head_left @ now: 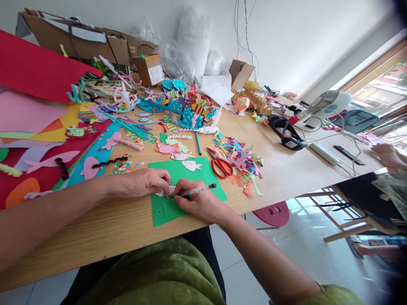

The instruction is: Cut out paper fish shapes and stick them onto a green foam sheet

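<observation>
A sheet of green paper (208, 178) lies near the table's front edge, with a small drawn mark at its lower left. My right hand (199, 201) is closed around a pen (199, 189), its tip hidden by the fingers. My left hand (152, 182) has its fingers pressed together on a white paper fish (163, 191), holding it against the green sheet; the hands partly cover this fish. Another white paper fish (191, 165) lies on the upper part of the sheet. Just right of the sheet rest red-handled scissors (221, 168).
Colourful paper scraps (240, 156) pile beyond the scissors. A blue pen (199, 143) and a glue bottle (208, 130) lie farther back. Coloured sheets (28, 114) and pipe cleaners crowd the left. A black headset (288, 133) and power strip (324, 153) sit right, near another person's hand (386, 156).
</observation>
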`<state>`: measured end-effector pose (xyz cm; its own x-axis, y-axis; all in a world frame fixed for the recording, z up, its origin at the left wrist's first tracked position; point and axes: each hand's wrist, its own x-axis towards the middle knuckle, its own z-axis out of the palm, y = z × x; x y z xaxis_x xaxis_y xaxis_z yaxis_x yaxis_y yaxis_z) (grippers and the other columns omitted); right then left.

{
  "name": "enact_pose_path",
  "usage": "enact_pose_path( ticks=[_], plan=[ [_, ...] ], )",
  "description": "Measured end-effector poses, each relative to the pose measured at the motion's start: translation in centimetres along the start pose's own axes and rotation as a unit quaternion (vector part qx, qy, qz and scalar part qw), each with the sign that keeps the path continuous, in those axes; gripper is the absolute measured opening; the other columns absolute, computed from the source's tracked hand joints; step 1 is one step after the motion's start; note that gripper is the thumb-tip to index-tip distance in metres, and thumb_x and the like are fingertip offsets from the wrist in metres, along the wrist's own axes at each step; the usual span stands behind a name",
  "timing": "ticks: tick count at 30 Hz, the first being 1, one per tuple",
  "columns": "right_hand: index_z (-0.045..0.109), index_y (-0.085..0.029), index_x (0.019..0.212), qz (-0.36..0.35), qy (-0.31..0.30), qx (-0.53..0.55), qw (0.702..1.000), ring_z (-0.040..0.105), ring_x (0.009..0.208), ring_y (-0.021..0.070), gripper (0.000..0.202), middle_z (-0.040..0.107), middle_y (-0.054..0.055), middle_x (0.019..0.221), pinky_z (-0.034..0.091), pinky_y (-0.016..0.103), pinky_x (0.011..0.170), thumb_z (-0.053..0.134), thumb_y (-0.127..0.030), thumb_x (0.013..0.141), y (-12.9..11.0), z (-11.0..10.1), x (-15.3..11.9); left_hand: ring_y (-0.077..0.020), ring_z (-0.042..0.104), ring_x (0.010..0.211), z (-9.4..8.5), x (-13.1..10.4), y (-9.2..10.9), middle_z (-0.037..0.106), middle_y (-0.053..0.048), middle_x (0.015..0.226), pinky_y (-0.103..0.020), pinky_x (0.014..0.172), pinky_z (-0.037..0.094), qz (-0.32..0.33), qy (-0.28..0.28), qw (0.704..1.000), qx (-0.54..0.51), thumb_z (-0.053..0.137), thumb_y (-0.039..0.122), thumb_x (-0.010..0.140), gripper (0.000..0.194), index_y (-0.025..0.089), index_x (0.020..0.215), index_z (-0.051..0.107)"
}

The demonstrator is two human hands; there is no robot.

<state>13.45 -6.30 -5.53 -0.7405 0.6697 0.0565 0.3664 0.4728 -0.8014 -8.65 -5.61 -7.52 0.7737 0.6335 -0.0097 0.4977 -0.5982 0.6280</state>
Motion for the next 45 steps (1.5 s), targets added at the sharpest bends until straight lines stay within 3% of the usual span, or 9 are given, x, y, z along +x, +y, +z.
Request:
enact_pose_path(
  ticks=[16, 25, 45],
  plan=[
    [0.056, -0.019, 0.075, 0.000, 0.004, 0.001, 1.000, 0.049, 0.055, 0.0088, 0.011, 0.058, -0.005, 0.064, 0.037, 0.018, 0.054, 0.053, -0.008, 0.077, 0.06, 0.37, 0.09, -0.0133, 0.058, 0.078, -0.27, 0.16, 0.60, 0.059, -0.001, 0.088, -0.020, 0.071, 0.043, 0.002, 0.021, 1.000, -0.023, 0.045, 0.015, 0.088, 0.026, 0.022, 0.081, 0.069],
    [0.054, -0.019, 0.073, 0.009, -0.002, 0.003, 1.000, 0.046, 0.054, 0.0084, 0.012, 0.053, -0.006, 0.061, 0.035, 0.018, 0.053, 0.053, -0.007, 0.075, -0.05, 0.10, 0.09, -0.0137, 0.057, 0.078, -0.46, 0.15, 0.97, 0.059, -0.002, 0.087, -0.020, 0.071, 0.043, -0.008, 0.017, 0.999, -0.032, 0.044, 0.019, 0.091, 0.027, 0.022, 0.083, 0.070],
    [0.054, -0.019, 0.073, 0.000, 0.004, 0.002, 1.000, 0.047, 0.053, 0.0085, 0.012, 0.054, -0.005, 0.061, 0.035, 0.018, 0.053, 0.052, -0.008, 0.076, -0.04, 0.38, 0.11, -0.0128, 0.058, 0.082, -0.11, 0.06, 0.26, 0.058, -0.002, 0.091, -0.020, 0.073, 0.043, 0.011, 0.016, 1.000, -0.007, 0.043, 0.017, 0.092, 0.027, 0.022, 0.084, 0.068]
  ],
)
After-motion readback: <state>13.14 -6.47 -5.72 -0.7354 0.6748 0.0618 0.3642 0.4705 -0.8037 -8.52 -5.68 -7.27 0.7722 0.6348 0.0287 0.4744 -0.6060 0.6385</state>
